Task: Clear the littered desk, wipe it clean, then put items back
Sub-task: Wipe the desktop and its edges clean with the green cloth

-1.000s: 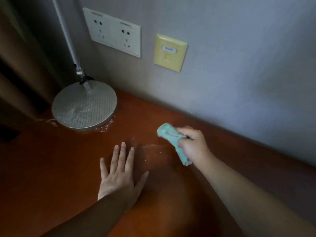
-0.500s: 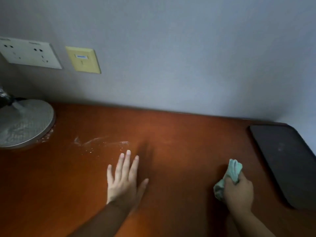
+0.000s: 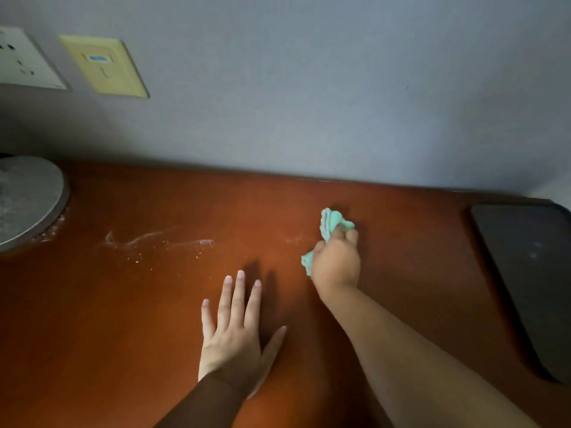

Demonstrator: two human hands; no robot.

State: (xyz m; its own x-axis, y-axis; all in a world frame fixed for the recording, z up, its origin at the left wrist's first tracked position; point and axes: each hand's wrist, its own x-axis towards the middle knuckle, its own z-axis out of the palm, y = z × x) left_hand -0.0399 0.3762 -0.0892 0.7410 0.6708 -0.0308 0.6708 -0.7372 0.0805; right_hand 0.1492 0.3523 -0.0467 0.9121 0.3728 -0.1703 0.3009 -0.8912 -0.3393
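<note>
Toward the near edge of the desk (image 3: 92, 335), wiping is under way — one dusty streak not yet reached.
Nearest, the left hand (image 3: 234, 338) lies flat on the wood, fingers straight and spread, holding nothing. Beyond it and to its right, the right hand (image 3: 336, 261) grips a bunched green cloth (image 3: 332, 220) against the middle of the desk. The white streak (image 3: 160, 242) lies left of that cloth, its long axis roughly along the back edge, pointing toward the round lamp base (image 3: 24, 199) at the left edge — so the next stroke likely has to run leftward along it. The left hand is nearer the streak, but bare.
</note>
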